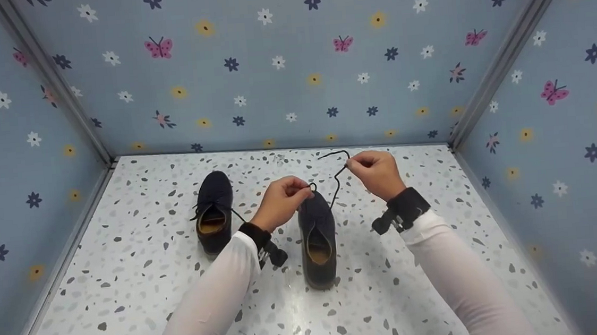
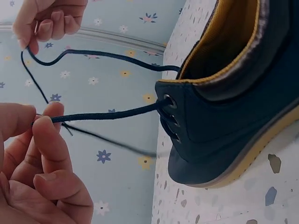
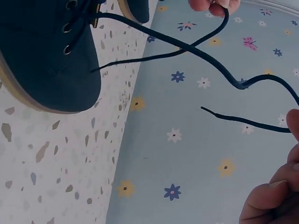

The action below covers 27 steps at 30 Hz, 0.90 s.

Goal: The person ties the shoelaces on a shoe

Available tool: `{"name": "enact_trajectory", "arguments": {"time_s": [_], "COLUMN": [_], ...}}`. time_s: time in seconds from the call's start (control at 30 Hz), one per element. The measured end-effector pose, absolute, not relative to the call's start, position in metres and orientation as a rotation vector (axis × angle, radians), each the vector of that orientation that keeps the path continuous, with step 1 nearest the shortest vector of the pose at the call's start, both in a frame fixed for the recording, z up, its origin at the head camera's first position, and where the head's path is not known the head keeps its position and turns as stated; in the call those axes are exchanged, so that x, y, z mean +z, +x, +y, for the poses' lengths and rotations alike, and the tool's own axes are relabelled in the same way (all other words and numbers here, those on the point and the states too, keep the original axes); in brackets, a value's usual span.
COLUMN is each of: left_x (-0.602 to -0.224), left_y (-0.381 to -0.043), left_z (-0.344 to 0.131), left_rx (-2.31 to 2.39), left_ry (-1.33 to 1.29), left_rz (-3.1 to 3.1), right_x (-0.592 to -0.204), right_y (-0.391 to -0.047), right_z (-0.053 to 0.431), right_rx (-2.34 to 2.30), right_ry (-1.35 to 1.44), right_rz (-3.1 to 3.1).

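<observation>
A dark navy lace-up shoe point(image 1: 321, 275) stands upright on the floor, its toe pointing away from me. My left hand point(image 1: 282, 198), over its toe, pinches one end of the shoelace point(image 2: 107, 115) between thumb and fingertips. To the right and farther out, my right hand point(image 1: 376, 172) pinches the other end of the lace point(image 3: 205, 56), its loose tip hanging beyond the fingers. Both ends run up from the metal eyelets point(image 2: 171, 100), apart and not knotted. The yellow lining point(image 2: 224, 35) shows inside the shoe's opening.
The matching shoe point(image 1: 215, 187) stands to the left, its laces lying across it and trailing right. Speckled white floor point(image 1: 171, 316) lies beneath. Flower-patterned blue panels point(image 1: 270, 84) close off the back and both sides, framed with grey strips.
</observation>
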State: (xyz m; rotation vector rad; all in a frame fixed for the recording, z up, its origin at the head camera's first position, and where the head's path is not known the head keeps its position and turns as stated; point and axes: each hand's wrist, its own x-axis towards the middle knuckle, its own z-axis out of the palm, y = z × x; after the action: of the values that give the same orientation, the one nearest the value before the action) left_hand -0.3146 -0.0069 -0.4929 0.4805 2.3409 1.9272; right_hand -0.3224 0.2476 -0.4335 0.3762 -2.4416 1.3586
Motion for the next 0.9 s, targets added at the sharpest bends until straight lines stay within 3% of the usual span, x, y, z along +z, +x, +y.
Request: {"name": "enact_trajectory", "arguments": {"time_s": [0.43, 0.9], "left_x": [-0.491, -0.492], "left_y": [-0.321, -0.324], "left_z": [0.01, 0.013], "left_rx": [1.681, 1.594], "left_ry": [0.58, 0.519], "left_rz": [2.344, 2.326], "right_x": [-0.419, -0.417], "right_y": [-0.33, -0.339], "right_z": [0.229, 0.209], "right_rx": [1.354, 1.382], "right_ry": [0.471, 0.494], "right_rz": [-2.467, -2.501]}}
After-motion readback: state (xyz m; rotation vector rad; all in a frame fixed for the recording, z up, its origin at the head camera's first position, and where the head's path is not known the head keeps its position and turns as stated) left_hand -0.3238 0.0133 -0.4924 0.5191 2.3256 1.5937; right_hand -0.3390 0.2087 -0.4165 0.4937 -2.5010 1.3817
